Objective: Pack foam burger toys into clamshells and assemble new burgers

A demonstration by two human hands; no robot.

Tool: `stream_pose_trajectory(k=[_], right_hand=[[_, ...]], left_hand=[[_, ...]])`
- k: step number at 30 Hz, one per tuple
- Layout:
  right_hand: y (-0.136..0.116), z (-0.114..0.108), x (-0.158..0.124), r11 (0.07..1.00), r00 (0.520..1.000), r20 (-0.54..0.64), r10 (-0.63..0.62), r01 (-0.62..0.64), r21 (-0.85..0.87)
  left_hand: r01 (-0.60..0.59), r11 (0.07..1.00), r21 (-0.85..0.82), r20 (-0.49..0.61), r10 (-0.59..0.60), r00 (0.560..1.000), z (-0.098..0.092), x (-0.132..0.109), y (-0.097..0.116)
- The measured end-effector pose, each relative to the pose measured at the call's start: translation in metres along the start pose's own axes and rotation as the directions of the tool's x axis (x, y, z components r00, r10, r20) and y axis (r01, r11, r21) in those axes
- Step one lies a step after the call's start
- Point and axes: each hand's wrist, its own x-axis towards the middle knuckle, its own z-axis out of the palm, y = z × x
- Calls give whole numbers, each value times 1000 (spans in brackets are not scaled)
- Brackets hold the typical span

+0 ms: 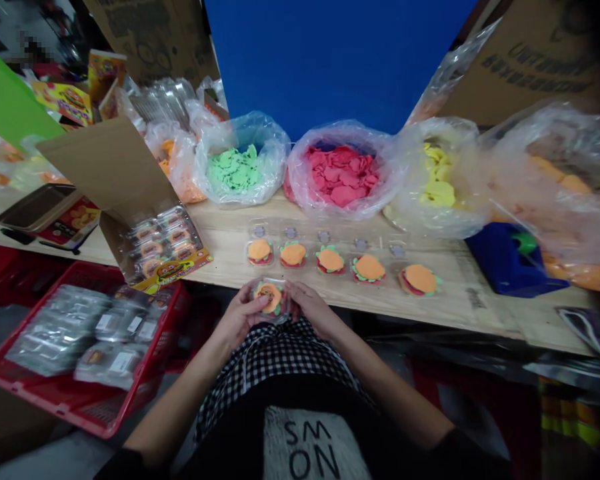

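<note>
Plywood worktop [220, 243] carries a row of five foam burgers [330, 260], each seated in an open clear tray and spaced apart, apparently so each stays separate and within easy reach. A sixth foam burger [270, 297] sits in a clear plastic pack [285, 313], held just off the worktop's near edge, in front of the person's checked apron [275, 360]. The left grip [241, 315] is almost closed around one side of the pack, its fingers curling over the top and partly covering the burger. The right grip [315, 310] wraps the other side, and the two hands nearly meet, steadying the pack between them.

Behind the row, loose-mouthed plastic bags hold green foam pieces [233, 170], red foam pieces [343, 177] and yellow foam pieces [437, 177], their open tops seemingly keeping the contents easy to get at. To the left, an open cardboard carton [90, 163] holds retail-boxed burger packs [167, 243], while a red plastic basket [45, 405] of sealed silver packets [60, 330] stands below the worktop.
</note>
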Motion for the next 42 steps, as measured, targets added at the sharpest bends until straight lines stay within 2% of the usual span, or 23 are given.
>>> stream_pose_trajectory(k=[2,4,9,11,16,21,25,28,31,35,38,42], right_hand=[[2,1,0,999,999,-1,-34,34,-26],[5,1,-2,994,996,6,-88,88,-61],[15,-6,-5,968,977,125,-175,193,-158],[21,-9,-6,954,968,186,-168,207,-215],[32,-9,-7,922,924,381,-37,178,-343],[31,-4,-8,898,880,474,-27,229,-375],[30,0,-10,870,865,501,-34,273,-411],[31,2,-14,837,863,503,-53,313,-450],[31,3,-15,790,858,507,-77,363,-495],[31,5,-13,734,851,517,-97,412,-540],[33,8,-12,693,843,526,-110,444,-568],[37,9,-11,682,820,562,-110,474,-557]], left_hand=[[-102,995,14,-34,103,994,6,-2,-4],[-154,988,33,-46,155,987,8,-5,-10],[-243,959,145,-13,248,969,-4,-12,-32],[-249,944,216,-4,256,967,-12,-16,-46],[-149,934,325,-8,160,987,-31,-26,-69],[-115,939,324,36,109,993,-37,-34,-61],[-175,945,275,67,163,984,-40,-34,-58],[-169,948,269,36,165,986,-41,-33,-60],[-206,915,347,3,219,976,-40,-32,-58],[-296,795,530,44,322,946,-41,-30,-47],[-291,742,603,87,302,949,-44,-28,-42],[-245,768,591,92,237,967,-51,-25,-49]])
